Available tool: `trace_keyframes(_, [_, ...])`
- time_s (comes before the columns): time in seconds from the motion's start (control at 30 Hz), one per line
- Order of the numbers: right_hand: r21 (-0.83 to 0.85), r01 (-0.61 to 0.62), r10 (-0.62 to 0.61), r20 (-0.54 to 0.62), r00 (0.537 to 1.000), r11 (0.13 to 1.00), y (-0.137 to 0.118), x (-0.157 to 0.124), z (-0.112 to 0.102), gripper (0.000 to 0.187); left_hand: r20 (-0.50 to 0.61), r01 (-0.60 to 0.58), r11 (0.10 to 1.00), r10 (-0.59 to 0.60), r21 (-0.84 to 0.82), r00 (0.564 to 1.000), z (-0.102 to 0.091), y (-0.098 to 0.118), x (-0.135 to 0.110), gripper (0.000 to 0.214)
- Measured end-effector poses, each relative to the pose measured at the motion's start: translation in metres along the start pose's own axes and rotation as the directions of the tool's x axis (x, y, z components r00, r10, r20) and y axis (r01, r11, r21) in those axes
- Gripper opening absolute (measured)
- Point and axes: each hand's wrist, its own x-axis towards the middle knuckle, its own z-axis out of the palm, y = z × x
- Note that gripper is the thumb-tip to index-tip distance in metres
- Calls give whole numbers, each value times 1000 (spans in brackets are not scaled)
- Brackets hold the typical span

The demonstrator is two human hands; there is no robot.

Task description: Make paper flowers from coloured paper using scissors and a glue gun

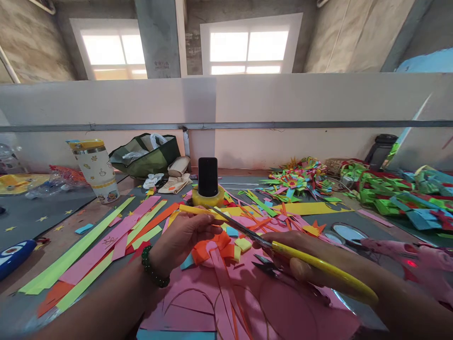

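My left hand (182, 236) is closed in a pinch on a narrow yellow paper strip (194, 209), held level above the table. A green bead bracelet (153, 270) circles that wrist. My right hand (304, 264) grips yellow-handled scissors (318, 267); their blades (240, 227) reach left and meet the strip beside my left fingers. Under both hands lie an orange paper flower (212, 248), small yellow and blue paper squares, and pink sheets (198, 307) with cut curves.
A black phone (207, 176) stands in a yellow tape roll. Long green, pink and orange strips (106, 243) lie left. A patterned tumbler (95, 170), a green bag (148, 156), finished paper stars (297, 182), a pink glue gun (406, 255) and a partition wall surround them.
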Motion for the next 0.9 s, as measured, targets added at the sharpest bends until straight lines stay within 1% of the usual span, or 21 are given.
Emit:
trace_keyframes(0.07, [-3, -5, 5, 9, 1000, 1000, 1, 0, 0, 78, 2, 1, 1000, -1, 0, 1000, 0, 0, 0, 6])
trace_keyframes(0.2, [-66, 16, -20, -60, 998, 998, 7, 2, -2, 77, -1, 9, 1000, -9, 0, 1000, 1, 1, -1, 4])
trace_keyframes(0.23, [-70, 41, -44, -43, 998, 997, 9, 3, -2, 76, -2, 11, 1000, -11, 0, 1000, 1, 1, -1, 4])
trace_keyframes(0.33, [-45, 107, -104, 71, 992, 993, 9, 6, -4, 71, -2, 19, 1000, -19, 1, 1000, 2, 1, -1, 5])
trace_keyframes(0.37, [-32, 117, -114, 92, 989, 993, 7, 7, -5, 69, -1, 21, 1000, -21, 2, 1000, 2, 1, -1, 5])
trace_keyframes(0.53, [-9, 96, -95, 96, 991, 995, -4, 8, -6, 67, 5, 21, 1000, -22, 10, 1000, 2, 1, -1, 4])
trace_keyframes(0.6, [-10, 108, -107, 102, 989, 994, -5, 9, -7, 68, 4, 24, 1000, -24, 15, 1000, 2, 1, -1, 5])
trace_keyframes(0.7, [3, 127, -126, 106, 986, 992, -2, 10, -7, 69, 3, 35, 999, -35, 23, 999, 2, 2, -1, 8])
trace_keyframes(0.9, [47, 94, -98, 114, 989, 994, 5, 12, -6, 68, -2, 42, 999, -42, 35, 999, 1, 1, -1, 12])
